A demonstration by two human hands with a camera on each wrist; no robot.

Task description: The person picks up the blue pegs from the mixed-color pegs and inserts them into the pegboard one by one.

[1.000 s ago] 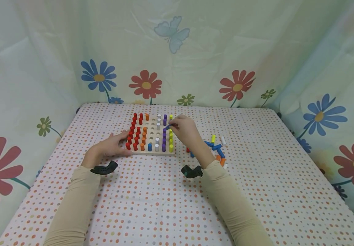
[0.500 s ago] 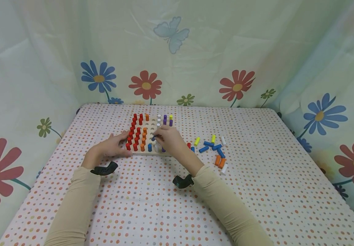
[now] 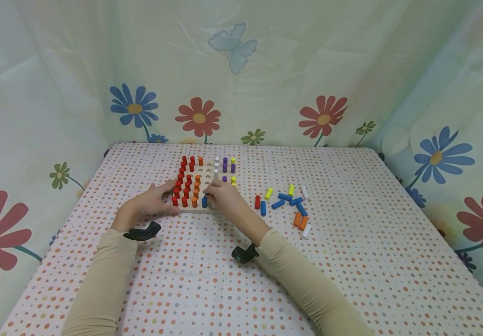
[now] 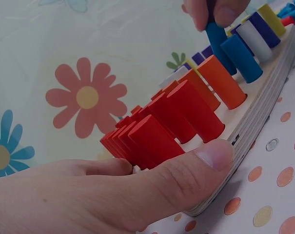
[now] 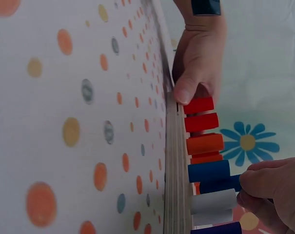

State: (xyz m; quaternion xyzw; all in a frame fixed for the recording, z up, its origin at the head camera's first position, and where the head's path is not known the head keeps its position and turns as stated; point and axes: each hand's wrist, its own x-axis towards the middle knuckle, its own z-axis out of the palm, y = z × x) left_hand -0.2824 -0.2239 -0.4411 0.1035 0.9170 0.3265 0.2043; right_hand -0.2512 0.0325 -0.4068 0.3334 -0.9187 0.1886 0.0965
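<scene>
Since a moment ago your right hand has come down to the near edge of the pegboard, its fingers pinching a blue peg into the second row, behind another blue peg. Your left hand presses its thumb against the board's near left corner, apparently steadying it, forearm flat on the surface.

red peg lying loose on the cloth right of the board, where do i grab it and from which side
Take the red peg across its round middle, coming straight down from above. It lies flat on the table with its long axis pointing away from the person, so the curved flanks face left and right. A blue peg lies close on its right, so a narrow pinch probably suits best.
</scene>
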